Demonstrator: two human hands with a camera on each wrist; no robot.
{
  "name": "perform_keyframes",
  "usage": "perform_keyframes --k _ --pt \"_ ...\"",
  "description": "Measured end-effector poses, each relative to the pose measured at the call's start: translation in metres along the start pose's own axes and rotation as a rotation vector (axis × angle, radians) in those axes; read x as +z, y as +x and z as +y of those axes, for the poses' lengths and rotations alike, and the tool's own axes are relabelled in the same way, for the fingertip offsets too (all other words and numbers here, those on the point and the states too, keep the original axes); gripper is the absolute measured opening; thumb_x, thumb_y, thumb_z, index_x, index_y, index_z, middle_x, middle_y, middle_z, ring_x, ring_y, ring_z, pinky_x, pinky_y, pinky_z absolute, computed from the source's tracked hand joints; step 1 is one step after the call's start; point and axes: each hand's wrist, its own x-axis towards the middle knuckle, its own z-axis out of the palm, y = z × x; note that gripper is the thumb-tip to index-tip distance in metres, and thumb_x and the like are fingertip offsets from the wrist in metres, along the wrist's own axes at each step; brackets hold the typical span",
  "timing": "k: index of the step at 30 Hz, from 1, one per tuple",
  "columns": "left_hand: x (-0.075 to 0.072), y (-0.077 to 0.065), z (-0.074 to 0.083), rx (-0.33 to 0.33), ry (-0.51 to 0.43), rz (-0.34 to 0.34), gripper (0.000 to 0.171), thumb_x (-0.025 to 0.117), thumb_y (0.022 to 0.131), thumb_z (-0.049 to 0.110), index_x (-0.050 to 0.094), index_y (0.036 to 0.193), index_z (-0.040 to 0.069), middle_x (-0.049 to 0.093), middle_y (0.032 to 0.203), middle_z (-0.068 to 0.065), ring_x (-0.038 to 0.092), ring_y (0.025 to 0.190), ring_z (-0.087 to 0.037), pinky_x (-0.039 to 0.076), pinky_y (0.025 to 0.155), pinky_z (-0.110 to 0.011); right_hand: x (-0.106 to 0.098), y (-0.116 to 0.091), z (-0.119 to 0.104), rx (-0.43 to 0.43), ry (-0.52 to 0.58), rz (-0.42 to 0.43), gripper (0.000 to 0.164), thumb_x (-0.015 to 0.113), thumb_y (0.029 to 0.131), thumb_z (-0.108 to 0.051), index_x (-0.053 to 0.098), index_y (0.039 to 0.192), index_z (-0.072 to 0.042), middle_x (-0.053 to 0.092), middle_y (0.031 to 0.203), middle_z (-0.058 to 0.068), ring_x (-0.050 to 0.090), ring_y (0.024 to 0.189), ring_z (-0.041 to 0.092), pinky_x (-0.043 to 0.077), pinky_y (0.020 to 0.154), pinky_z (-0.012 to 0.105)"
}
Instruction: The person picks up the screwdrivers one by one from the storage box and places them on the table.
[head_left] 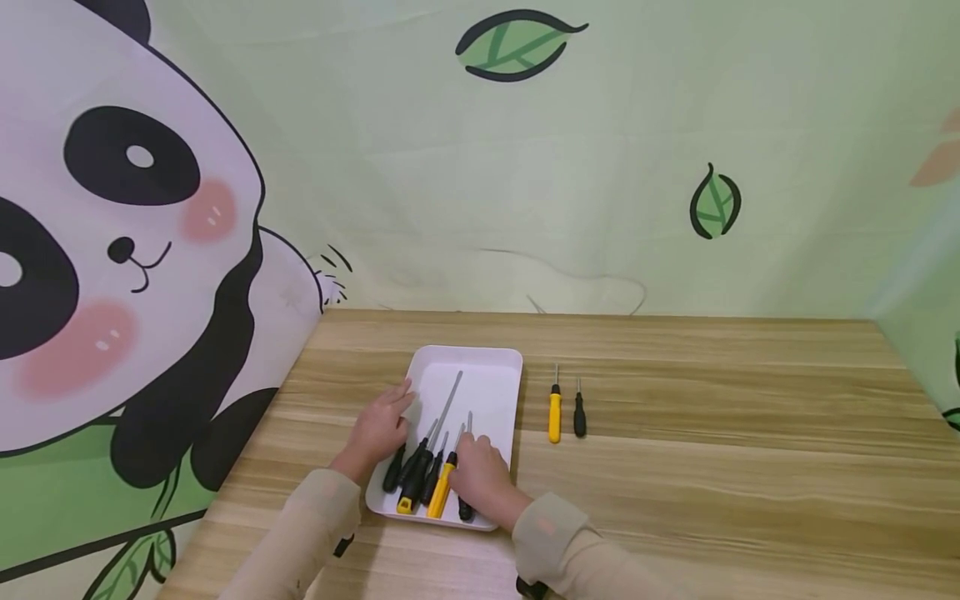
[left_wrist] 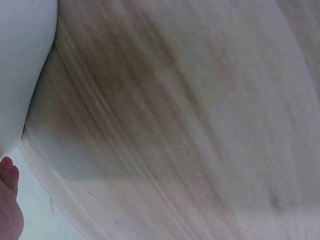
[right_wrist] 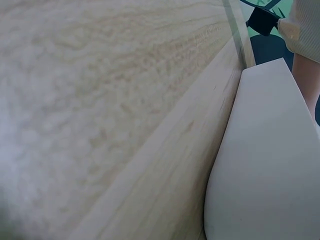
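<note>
A white tray point(head_left: 495, 375) lies on the wooden table with several screwdrivers in its near half. My left hand point(head_left: 380, 421) rests at its left rim, fingers extended along the edge; part of that hand also shows at the lower left of the left wrist view. Reaching over the right side of the tray, my right hand point(head_left: 483, 475) has its fingertips beside a yellow-handled screwdriver point(head_left: 441, 493). It covers the middle of a black-handled screwdriver point(head_left: 466, 508). I cannot tell whether the fingers pinch either one. Left of these lie black-handled screwdrivers point(head_left: 431, 483), one with a yellow end.
Right of the tray, a yellow screwdriver point(head_left: 555, 417) and a smaller black screwdriver point(head_left: 580, 417) lie side by side on the table point(head_left: 712, 467), tips pointing away. Behind the table hangs a pale green backdrop point(head_left: 420, 167) with a panda and leaves.
</note>
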Motion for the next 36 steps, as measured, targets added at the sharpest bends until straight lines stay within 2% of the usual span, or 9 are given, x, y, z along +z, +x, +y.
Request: perform_keyframes --k 12,29,36 --pt "0.0010 0.0006 -0.0009 -0.005 0.004 -0.006 0.042 0.052 0.077 0.009 0.055 0.119 0.001 0.045 0.134 -0.010 0.046 0.119 -0.028 0.037 0.097 -0.041 0.0030 0.0012 0.0011 0.005 -0.016 0.040 0.022 0.063 0.068 -0.011 0.052 0.084 -0.001 0.049 0.074 0.012 0.047 0.056 0.021 0.038 0.046 0.030" --pt "0.0005 0.0002 -0.0003 -0.002 0.005 -0.009 0.043 0.052 0.077 0.008 0.054 0.119 0.001 0.044 0.134 -0.011 0.045 0.120 -0.028 0.037 0.097 -0.041 0.0016 0.0022 -0.0004 0.030 -0.006 0.006 0.024 0.065 0.069 -0.011 0.052 0.086 0.000 0.049 0.075 0.012 0.046 0.056 0.019 0.039 0.047 0.028" --pt "-0.0002 0.0005 0.0004 -0.018 0.005 -0.022 0.043 0.051 0.078 0.008 0.054 0.120 0.002 0.043 0.135 -0.010 0.045 0.120 -0.028 0.038 0.097 -0.041 0.0005 0.0022 -0.0002 0.026 0.018 0.024 0.025 0.065 0.069 -0.011 0.051 0.086 -0.001 0.048 0.074 0.011 0.045 0.056 0.020 0.038 0.047 0.029"
